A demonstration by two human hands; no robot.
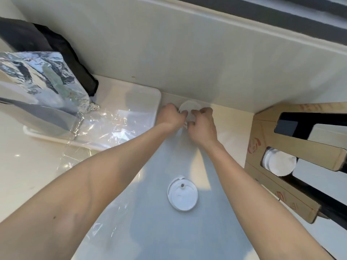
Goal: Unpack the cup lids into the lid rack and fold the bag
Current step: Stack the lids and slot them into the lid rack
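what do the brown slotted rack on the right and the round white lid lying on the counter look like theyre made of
The brown slotted lid rack looks like matte corrugated cardboard: flat tan faces, cut edges, red printed marks. The round white cup lid lying on the counter looks like thin moulded plastic with a slight sheen, a raised rim and a small sip hole. Neither material is certain from look alone.
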